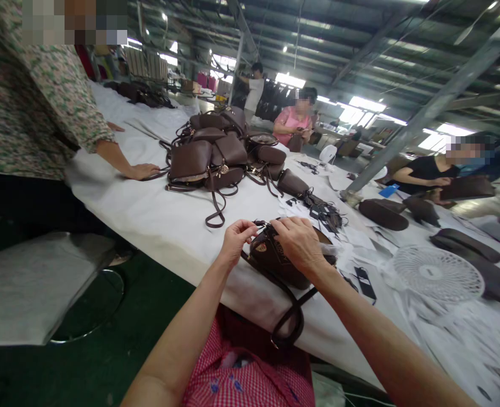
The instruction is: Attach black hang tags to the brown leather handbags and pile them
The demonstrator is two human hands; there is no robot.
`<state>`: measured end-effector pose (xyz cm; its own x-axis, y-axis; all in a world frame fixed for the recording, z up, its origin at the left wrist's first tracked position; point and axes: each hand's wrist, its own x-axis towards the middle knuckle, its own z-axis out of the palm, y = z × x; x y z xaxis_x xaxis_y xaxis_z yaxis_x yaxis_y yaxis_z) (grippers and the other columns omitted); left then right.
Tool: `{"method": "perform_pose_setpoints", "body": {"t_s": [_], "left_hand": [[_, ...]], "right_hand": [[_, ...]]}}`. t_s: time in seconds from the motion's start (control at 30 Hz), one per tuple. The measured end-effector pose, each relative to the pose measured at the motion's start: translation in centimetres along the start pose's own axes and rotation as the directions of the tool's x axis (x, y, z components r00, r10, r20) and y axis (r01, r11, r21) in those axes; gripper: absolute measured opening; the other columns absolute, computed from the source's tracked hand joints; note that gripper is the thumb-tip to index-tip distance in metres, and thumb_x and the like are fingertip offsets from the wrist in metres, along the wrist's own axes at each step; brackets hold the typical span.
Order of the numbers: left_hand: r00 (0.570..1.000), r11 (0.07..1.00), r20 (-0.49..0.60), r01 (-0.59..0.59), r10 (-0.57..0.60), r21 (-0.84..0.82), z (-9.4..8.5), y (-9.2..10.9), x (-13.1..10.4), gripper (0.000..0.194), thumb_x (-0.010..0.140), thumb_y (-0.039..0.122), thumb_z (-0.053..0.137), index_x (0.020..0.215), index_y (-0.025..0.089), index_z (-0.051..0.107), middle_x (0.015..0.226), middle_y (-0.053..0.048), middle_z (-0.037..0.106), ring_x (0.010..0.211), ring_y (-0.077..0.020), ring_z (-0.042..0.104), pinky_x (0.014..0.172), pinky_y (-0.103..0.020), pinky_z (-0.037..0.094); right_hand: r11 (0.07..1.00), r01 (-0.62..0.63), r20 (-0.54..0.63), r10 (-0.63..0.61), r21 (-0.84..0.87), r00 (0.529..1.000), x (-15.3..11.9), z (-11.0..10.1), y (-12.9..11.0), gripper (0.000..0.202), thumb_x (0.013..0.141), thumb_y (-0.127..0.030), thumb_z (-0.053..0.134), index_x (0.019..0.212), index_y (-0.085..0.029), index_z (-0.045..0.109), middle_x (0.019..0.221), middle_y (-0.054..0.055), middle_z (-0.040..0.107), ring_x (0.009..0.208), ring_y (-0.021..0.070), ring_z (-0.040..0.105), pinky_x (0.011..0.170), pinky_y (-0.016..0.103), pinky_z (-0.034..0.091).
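A dark brown handbag [290,272] lies on the white-covered table right in front of me. It carries a small crest-like badge, and its strap [290,325] hangs over the table's front edge. My right hand [298,244] rests across the top of the bag, fingers curled over it and gripping it. At the bag's left end, my left hand [237,243] pinches thumb and forefinger together beside a small dark loop or cord [261,224]. What exactly sits between those fingertips is too small to make out.
A heap of brown handbags [209,150] lies further back. Dark straps or tags [324,209] lie right of it. A white fan [438,274] stands at the right. A co-worker's hand [143,171] rests on the table at left, near a covered stool [42,282]. Other people work beyond.
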<state>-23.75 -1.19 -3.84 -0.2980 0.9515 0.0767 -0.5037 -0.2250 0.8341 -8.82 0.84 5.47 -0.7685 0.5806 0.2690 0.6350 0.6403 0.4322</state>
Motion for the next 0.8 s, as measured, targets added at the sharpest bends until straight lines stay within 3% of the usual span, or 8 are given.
{"method": "perform_pose_setpoints", "body": {"t_s": [0.13, 0.3, 0.43, 0.53, 0.67, 0.73, 0.8], "left_hand": [[1.000, 1.000, -0.017, -0.018, 0.017, -0.025, 0.2, -1.1, -0.2, 0.021, 0.063, 0.026, 0.073, 0.075, 0.013, 0.061, 0.070, -0.001, 0.065, 0.062, -0.0108, 0.061, 0.051, -0.018, 0.041], [0.996, 0.994, -0.081, 0.014, -0.022, -0.104, 0.0, -1.9, -0.8, 0.033, 0.063, 0.027, 0.076, 0.090, 0.014, 0.063, 0.071, -0.003, 0.069, 0.063, -0.0133, 0.065, 0.053, -0.020, 0.044], [0.996, 0.997, -0.090, 0.016, -0.022, -0.072, -0.1, -1.8, -1.3, 0.024, 0.067, 0.030, 0.074, 0.082, 0.013, 0.067, 0.074, -0.005, 0.070, 0.066, -0.0138, 0.065, 0.055, -0.020, 0.045], [0.989, 0.997, -0.141, -0.059, 0.051, -0.052, 0.0, -1.7, -1.6, 0.018, 0.070, 0.029, 0.072, 0.078, 0.014, 0.067, 0.082, -0.003, 0.069, 0.065, -0.0096, 0.060, 0.054, -0.018, 0.043], [0.976, 0.995, -0.216, -0.052, 0.033, -0.081, -0.2, -1.6, -1.8, 0.016, 0.067, 0.024, 0.072, 0.078, 0.015, 0.065, 0.073, 0.003, 0.060, 0.052, -0.0031, 0.045, 0.049, -0.016, 0.036], [0.977, 0.994, -0.215, -0.022, -0.001, -0.106, -0.5, -1.4, -2.0, 0.017, 0.065, 0.023, 0.072, 0.077, 0.015, 0.064, 0.073, 0.002, 0.058, 0.056, -0.0044, 0.048, 0.049, -0.016, 0.036], [0.978, 0.995, -0.209, 0.005, -0.026, -0.100, -0.7, -1.2, -2.2, 0.019, 0.063, 0.024, 0.073, 0.077, 0.014, 0.064, 0.076, 0.001, 0.059, 0.061, -0.0062, 0.052, 0.051, -0.017, 0.038]], "right_hand": [[0.997, -0.064, -0.064, 0.061, -0.048, 0.996, -0.2, 0.3, -1.1, 0.020, 0.094, -0.021, 0.048, 0.104, -0.018, 0.065, 0.098, 0.011, 0.067, 0.086, 0.0240, 0.053, 0.073, 0.035, 0.030], [0.994, -0.105, -0.179, 0.100, -0.016, 0.979, -2.0, 2.1, -1.5, 0.026, 0.090, -0.017, 0.053, 0.114, -0.016, 0.064, 0.126, 0.015, 0.059, 0.110, 0.0296, 0.052, 0.085, 0.038, 0.036], [0.988, -0.063, -0.356, 0.110, 0.141, 0.928, -3.8, 3.0, -2.3, 0.025, 0.092, -0.015, 0.048, 0.109, -0.015, 0.067, 0.126, 0.015, 0.060, 0.116, 0.0275, 0.052, 0.095, 0.039, 0.039], [0.941, -0.071, -0.431, 0.218, 0.332, 0.875, -4.0, 2.4, -3.9, 0.023, 0.093, -0.017, 0.047, 0.102, -0.016, 0.069, 0.114, 0.013, 0.066, 0.107, 0.0230, 0.057, 0.095, 0.035, 0.045], [0.924, -0.183, -0.439, 0.326, 0.336, 0.837, -3.2, 1.6, -5.8, 0.016, 0.090, -0.020, 0.054, 0.090, -0.018, 0.070, 0.130, 0.013, 0.059, 0.126, 0.0302, 0.048, 0.111, 0.053, 0.030], [0.926, -0.204, -0.432, 0.333, 0.318, 0.838, -3.0, 1.4, -6.2, 0.014, 0.089, -0.019, 0.056, 0.089, -0.018, 0.070, 0.132, 0.013, 0.059, 0.131, 0.0322, 0.044, 0.113, 0.058, 0.024], [0.911, -0.198, -0.470, 0.361, 0.361, 0.806, -3.3, 1.3, -6.5, 0.017, 0.090, -0.015, 0.054, 0.096, -0.018, 0.069, 0.132, 0.012, 0.059, 0.132, 0.0308, 0.044, 0.113, 0.057, 0.026]]}}
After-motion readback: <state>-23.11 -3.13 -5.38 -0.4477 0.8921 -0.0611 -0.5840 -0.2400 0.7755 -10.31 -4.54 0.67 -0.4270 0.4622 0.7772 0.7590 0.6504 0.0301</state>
